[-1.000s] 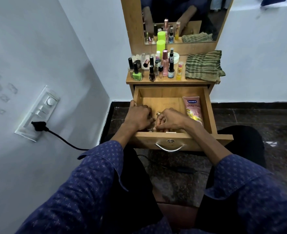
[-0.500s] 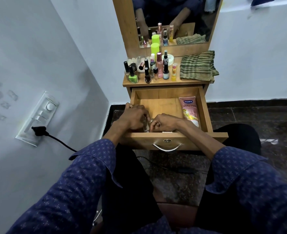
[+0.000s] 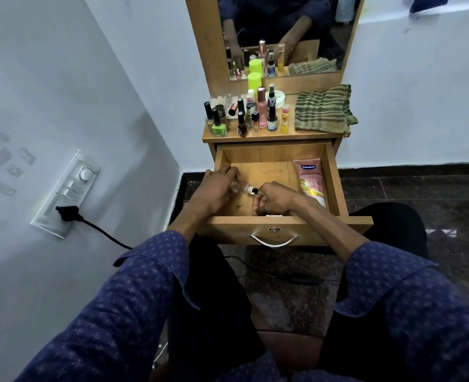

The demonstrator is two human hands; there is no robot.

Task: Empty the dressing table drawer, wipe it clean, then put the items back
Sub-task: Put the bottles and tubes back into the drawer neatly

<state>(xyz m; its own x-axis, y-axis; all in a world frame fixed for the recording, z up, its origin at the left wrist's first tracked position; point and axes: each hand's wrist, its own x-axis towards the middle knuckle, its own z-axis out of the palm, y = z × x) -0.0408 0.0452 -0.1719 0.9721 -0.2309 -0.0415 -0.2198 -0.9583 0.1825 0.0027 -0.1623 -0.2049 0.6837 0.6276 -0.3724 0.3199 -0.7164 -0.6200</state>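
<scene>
Many bottles (image 3: 244, 117) (upright) beside striped cloth (image 3: 322, 108).

left hand (image 3: 216, 191) curled, right hand (image 3: 276, 198) curled

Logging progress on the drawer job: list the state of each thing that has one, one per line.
drawer: pulled open.
pink lotion tube: lying flat in the drawer, right side.
small clear bottle: held over the drawer.
left hand: grips the bottle.
right hand: fingers curled; contents unclear.
striped cloth: folded on the tabletop.
plug: in the wall socket.
</scene>
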